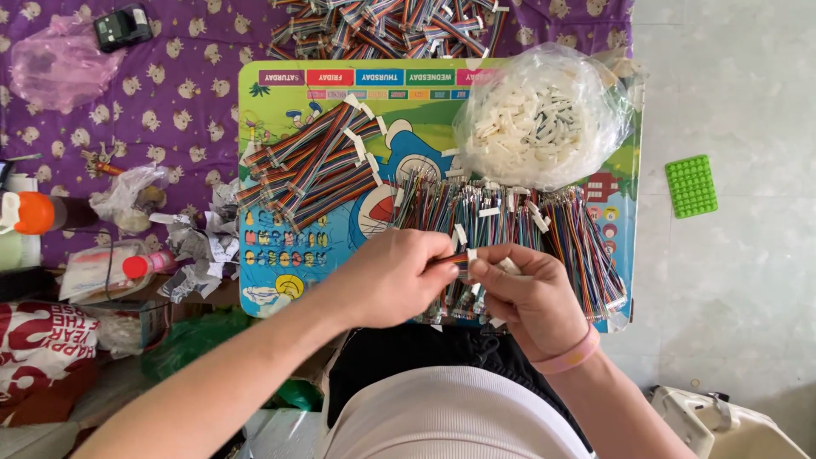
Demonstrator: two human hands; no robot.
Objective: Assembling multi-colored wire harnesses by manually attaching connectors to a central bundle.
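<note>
Multicoloured ribbon cable [452,258], horizontal, pinched between hands.

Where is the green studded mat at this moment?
In the head view, the green studded mat lies on the pale floor at right, just past the cartoon board edge, right of the clear bag of white connectors.

Soft, even daylight filled the scene and cast only faint shadows beneath the left hand [393,276] and right hand [529,293]. Above the right hand, the clear crinkled plastic bag of white connectors [544,115] showed mild glare. Focus was sharp centrally, with slight bending toward the edges.
</note>
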